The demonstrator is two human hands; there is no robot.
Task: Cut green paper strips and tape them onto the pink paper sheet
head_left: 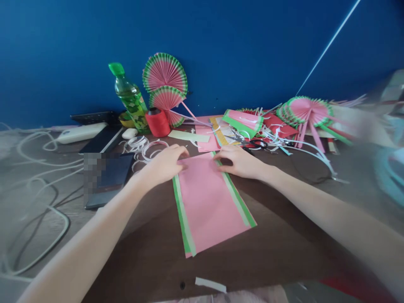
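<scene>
A pink paper sheet (208, 198) lies on the dark table, with green and pale green strips along its two long sides. At its far left corner, my left hand (168, 165) has curled fingers and thumb gripping the edge. My right hand (238, 162) is bent over the far right corner, thumb and fingers on the green-striped edge. The fingertips of both hands are partly blurred.
Behind are a green-capped bottle (131, 101), red thread spool (158, 123), pleated round fans (166, 73), black scissors (259, 144) and paper scraps. Cables (63, 223) and a dark device (115, 179) lie left. More fans (307, 111) are at right, a pale strip (210, 284) at the near edge.
</scene>
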